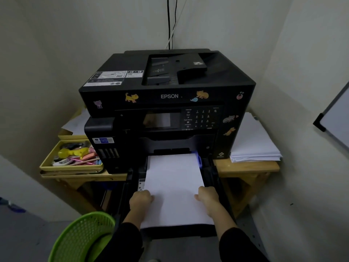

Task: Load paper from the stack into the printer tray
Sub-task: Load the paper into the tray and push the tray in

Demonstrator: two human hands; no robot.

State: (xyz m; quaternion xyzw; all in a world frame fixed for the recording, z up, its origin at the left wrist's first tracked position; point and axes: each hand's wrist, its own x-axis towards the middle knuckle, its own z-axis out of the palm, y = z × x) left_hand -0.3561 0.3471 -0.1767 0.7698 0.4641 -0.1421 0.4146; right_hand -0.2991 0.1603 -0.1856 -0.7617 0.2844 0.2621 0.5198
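A black Epson printer (168,95) stands on a wooden table, its paper tray (213,178) pulled out toward me. A sheaf of white paper (173,178) lies in the tray, its far end reaching the printer's slot beside a blue guide (198,157). My left hand (140,200) grips the paper's left edge and my right hand (207,197) grips its right edge, thumbs on top. A stack of white paper (253,142) rests on the table right of the printer.
A yellow tray (56,167) of pens and small items sits on the wooden table (245,167) left of the printer. A green mesh basket (81,237) stands on the floor at lower left. Walls close in on both sides; a whiteboard (334,114) leans at right.
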